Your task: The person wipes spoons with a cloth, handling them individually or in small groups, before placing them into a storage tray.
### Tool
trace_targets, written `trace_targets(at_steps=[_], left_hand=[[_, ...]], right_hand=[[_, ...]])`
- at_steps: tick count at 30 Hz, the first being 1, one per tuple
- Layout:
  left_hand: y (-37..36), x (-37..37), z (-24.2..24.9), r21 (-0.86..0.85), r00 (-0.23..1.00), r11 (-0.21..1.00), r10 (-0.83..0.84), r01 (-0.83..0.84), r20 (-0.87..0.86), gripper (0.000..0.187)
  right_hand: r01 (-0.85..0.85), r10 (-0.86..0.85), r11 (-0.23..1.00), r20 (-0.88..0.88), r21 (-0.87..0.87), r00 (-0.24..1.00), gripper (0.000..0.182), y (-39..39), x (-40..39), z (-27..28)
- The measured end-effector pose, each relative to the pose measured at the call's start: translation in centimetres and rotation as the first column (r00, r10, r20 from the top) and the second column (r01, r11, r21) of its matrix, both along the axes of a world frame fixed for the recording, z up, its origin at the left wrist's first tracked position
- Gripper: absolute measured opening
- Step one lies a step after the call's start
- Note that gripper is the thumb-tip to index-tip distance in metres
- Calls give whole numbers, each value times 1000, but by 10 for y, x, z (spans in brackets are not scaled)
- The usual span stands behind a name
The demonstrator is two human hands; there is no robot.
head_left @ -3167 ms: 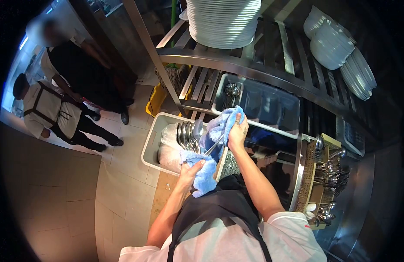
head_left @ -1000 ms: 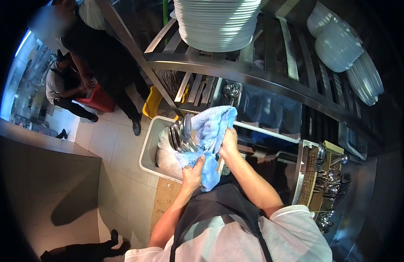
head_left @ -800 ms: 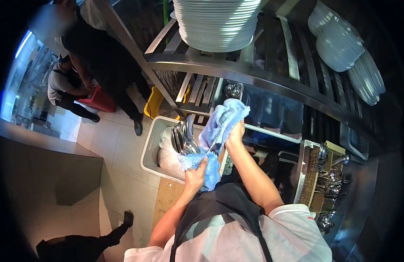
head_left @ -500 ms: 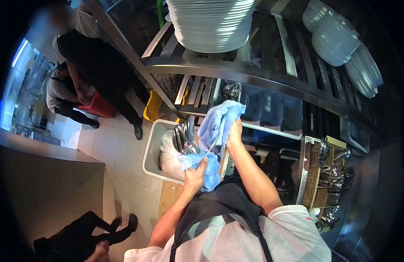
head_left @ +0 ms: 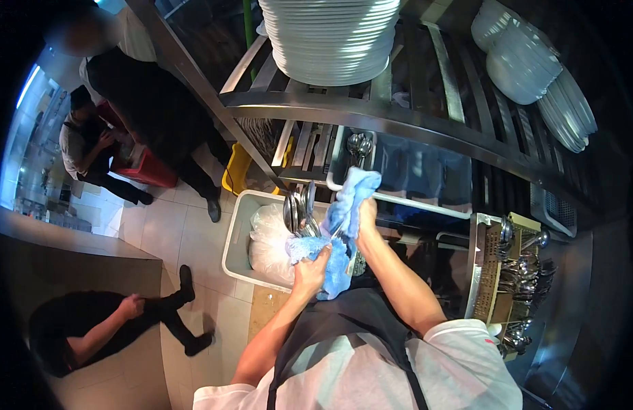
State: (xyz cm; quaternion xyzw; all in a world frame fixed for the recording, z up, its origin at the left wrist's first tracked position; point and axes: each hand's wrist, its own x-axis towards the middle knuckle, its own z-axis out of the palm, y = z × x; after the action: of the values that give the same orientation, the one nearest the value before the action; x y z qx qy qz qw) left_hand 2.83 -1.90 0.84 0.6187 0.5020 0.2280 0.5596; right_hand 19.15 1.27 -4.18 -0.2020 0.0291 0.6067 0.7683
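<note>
My left hand [head_left: 311,273] is closed round a bunch of spoons [head_left: 299,210], with part of a blue cloth [head_left: 335,273] wrapped about their lower ends. The spoon heads point up and away from me. Just to the right, my right hand [head_left: 367,220] grips another raised part of the blue cloth, its fingers mostly covered by it. Thin metal handles show between the two hands; which piece the right hand has through the cloth, if any, is hidden. Below the spoons stands a pale bin [head_left: 236,263] with a clear plastic bag [head_left: 267,246] in it.
Ahead is a metal rack [head_left: 392,116] with a tall plate stack [head_left: 330,41]. On its lower level sits a white-rimmed tray [head_left: 419,205] with spoons [head_left: 358,145]. Cutlery holders [head_left: 494,273] stand at right. Co-workers [head_left: 156,102] are at left, near a red crate [head_left: 144,168]; another person [head_left: 104,328] walks lower left.
My right hand and its cloth have dropped slightly, closer to my left hand. The spoons shifted a little right. The person at lower left has stepped forward, and the crouching co-worker has straightened somewhat.
</note>
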Motion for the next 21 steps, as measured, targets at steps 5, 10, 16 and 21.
trace_targets(at_steps=[5,10,16,21], left_hand=[[13,8,-29,23,985,993,115,-119,132,23],[19,12,-52,-164,959,977,172,-137,226,15],[12,7,-83,-302,930,950,183,-84,318,11],[22,0,-82,-432,891,902,208,-15,403,16]], right_hand=[[112,-45,945,218,-308,975,7,-21,-41,-25],[47,84,937,353,-347,932,13,-35,-56,-40],[-329,455,879,402,-346,794,13,26,65,-105],[-568,610,782,133,-257,781,23,0,30,-90]])
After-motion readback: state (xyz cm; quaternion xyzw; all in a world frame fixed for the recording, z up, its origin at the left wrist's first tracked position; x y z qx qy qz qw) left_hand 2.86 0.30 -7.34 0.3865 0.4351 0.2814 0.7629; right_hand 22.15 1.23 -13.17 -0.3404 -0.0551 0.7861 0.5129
